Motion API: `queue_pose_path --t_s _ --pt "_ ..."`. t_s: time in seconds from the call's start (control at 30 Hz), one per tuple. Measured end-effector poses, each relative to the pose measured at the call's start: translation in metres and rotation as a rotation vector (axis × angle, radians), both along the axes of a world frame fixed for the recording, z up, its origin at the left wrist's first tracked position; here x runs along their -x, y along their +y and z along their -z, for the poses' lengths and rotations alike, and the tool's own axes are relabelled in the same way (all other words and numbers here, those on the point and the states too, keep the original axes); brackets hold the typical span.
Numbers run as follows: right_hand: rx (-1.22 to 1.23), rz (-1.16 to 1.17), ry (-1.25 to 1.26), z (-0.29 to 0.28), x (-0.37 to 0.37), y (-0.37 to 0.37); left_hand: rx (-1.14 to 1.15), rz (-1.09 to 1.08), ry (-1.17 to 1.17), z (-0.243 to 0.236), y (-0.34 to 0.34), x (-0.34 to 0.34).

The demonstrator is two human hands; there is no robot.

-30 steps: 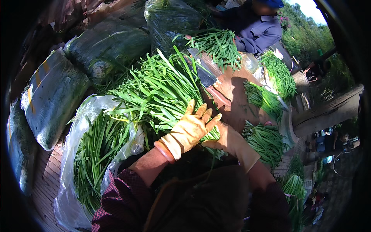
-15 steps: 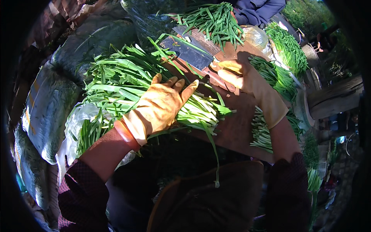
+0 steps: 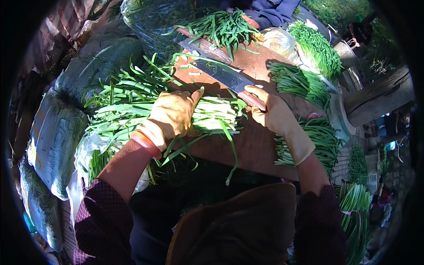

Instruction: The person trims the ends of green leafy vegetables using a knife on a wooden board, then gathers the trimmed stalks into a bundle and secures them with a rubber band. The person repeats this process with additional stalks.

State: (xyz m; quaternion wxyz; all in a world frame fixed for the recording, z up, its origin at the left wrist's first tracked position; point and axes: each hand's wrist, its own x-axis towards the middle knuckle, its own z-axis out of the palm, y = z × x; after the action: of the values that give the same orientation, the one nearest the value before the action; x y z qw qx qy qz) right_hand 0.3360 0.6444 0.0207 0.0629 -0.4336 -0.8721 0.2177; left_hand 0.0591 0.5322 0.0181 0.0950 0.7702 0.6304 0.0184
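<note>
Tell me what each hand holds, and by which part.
The right hand holds the knife by its handle; the left hand clasps the greens near their pale ends.

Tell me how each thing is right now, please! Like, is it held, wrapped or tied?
Left hand: gloved, curled over the greens.
Right hand: gloved, at the knife's handle, grip unclear.
Knife: blade bare.
Greens: bunched, no tie visible.
Board: pale scraps on it.
Packs: full, wrapped in plastic.
Lower-right bunch: tied with a pink band.
</note>
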Motion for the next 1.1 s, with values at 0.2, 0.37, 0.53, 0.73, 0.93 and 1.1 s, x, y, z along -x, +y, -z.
queue_pose_path --t_s 0.2,0.37,0.53,0.73,0.93,1.1 --pt "0.305 0.339 0.763 -0.025 -0.049 -0.12 0.087 -0.262 0.045 -0.008 0.012 -0.021" --pt "0.396 0.465 1.025 -0.001 -0.035 -0.131 0.112 -0.357 0.147 -0.013 0.005 -0.036" --pt "0.221 0.562 0.6 0.006 -0.032 -0.119 0.133 -0.457 -0.016 -0.026 0.009 -0.049" --pt "0.307 0.322 0.476 0.003 -0.016 -0.121 -0.007 -0.286 -0.008 -0.029 0.001 -0.041" --pt "0.013 0.117 0.523 -0.023 -0.017 -0.129 0.162 -0.314 0.039 -0.01 -0.005 -0.05" --pt "0.269 0.282 0.523 -0.053 -0.018 -0.18 -0.075 -0.193 0.322 0.001 -0.001 -0.048"
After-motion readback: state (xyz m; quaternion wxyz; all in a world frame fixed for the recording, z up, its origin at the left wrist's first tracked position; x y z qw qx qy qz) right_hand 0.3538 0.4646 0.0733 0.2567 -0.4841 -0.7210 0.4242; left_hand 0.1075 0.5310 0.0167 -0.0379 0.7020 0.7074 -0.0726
